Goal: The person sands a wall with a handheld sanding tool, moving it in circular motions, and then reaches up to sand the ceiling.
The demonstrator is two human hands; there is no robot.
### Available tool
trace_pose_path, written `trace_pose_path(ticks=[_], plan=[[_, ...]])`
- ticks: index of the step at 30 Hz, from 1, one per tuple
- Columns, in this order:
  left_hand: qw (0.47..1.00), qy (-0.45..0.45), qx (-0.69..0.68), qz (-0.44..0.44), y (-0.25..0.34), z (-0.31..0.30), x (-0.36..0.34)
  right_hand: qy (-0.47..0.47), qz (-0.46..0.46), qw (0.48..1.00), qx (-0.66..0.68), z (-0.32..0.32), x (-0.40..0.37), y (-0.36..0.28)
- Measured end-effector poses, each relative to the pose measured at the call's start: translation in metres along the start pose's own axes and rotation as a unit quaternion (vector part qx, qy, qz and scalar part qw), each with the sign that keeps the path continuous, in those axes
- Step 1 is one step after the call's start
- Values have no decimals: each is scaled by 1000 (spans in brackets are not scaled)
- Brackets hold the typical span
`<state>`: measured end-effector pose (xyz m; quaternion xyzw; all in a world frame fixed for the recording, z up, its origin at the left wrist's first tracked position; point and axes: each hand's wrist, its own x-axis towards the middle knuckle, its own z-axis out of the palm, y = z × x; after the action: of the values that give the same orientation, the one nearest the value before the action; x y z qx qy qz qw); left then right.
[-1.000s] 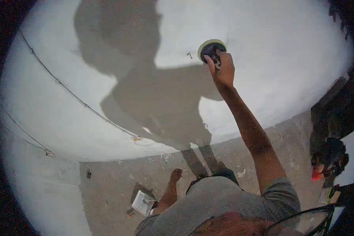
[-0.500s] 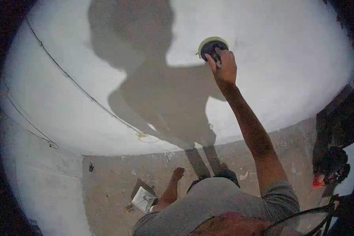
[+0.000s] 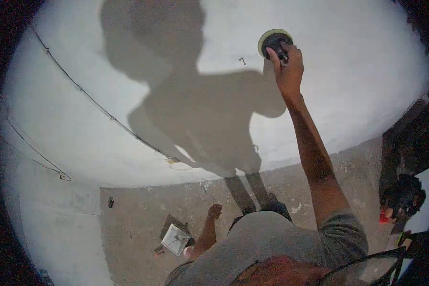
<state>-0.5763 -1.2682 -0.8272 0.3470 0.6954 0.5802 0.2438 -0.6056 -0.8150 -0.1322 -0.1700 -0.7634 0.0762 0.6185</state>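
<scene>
My right hand (image 3: 289, 69) is closed around the handle of a round hand sanding pad (image 3: 273, 42). The pad has a black back and a pale yellow-green rim, and it lies against the white wall (image 3: 338, 86). Its working face is hidden. My left hand (image 3: 215, 211) hangs low beside my body with curled fingers, away from the wall. Whether anything small is inside that hand cannot be seen. A small nail or hook (image 3: 242, 61) sticks out of the wall to the left of the pad.
A cable (image 3: 93, 102) runs diagonally down the wall to a small fitting (image 3: 172, 160). On the worn floor (image 3: 138, 209), a white tray-like object (image 3: 175, 239) lies near my left arm. Dark and red items (image 3: 400, 200) are piled at the right. My shadow covers part of the wall.
My right hand has slid the sanding pad up and to the right along the wall, uncovering more of the small nail or hook. My left hand stays nearly where it was.
</scene>
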Motion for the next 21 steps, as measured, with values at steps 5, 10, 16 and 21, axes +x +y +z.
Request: trace_pose_path(ticks=[5, 10, 16, 21], plan=[[971, -27, -200, -129, -2, -21, -5, 7, 88, 996, 35, 9, -39, 10], [830, -1, -468, -305, 30, -11, -14, -10, 72, 997, -4, 2, -46, 5], [993, -35, -109, 7, 1, -10, -14, -45, 40, 998, -6, 13, -41, -25], [996, -2, -20, -86, 59, -6, 40, -28, -42, 992, 112, 49, -106, -1]])
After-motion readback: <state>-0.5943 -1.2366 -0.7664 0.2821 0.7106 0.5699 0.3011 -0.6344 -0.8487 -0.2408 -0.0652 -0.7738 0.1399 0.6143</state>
